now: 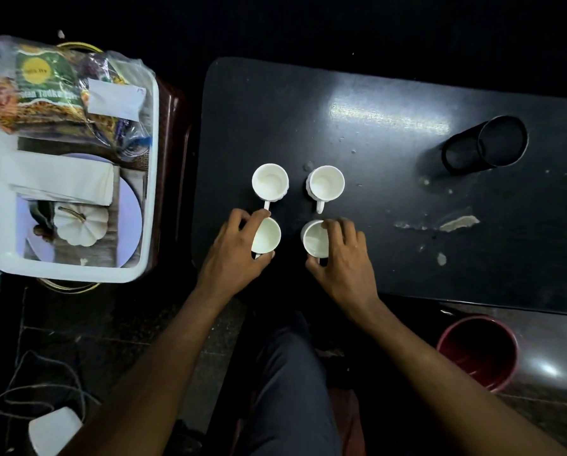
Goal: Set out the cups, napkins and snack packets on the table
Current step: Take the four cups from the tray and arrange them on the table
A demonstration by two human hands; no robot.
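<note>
Several white cups stand in a square on the black table (390, 251). The far left cup (270, 182) and far right cup (325, 185) stand free, handles toward me. My left hand (234, 255) wraps the near left cup (268, 235), and my right hand (344, 255) holds the near right cup (315, 240) by its rim and side. To the left, a white tray (2, 199) carries snack packets (42, 90) in clear plastic and a stack of white napkins (61, 177).
The tray also holds a small white pumpkin (79, 225) on a pale plate. A black mesh holder (486, 144) lies on its side at the table's far right. A red bucket (478, 352) stands on the floor at right. Cables and a white object lie at bottom left.
</note>
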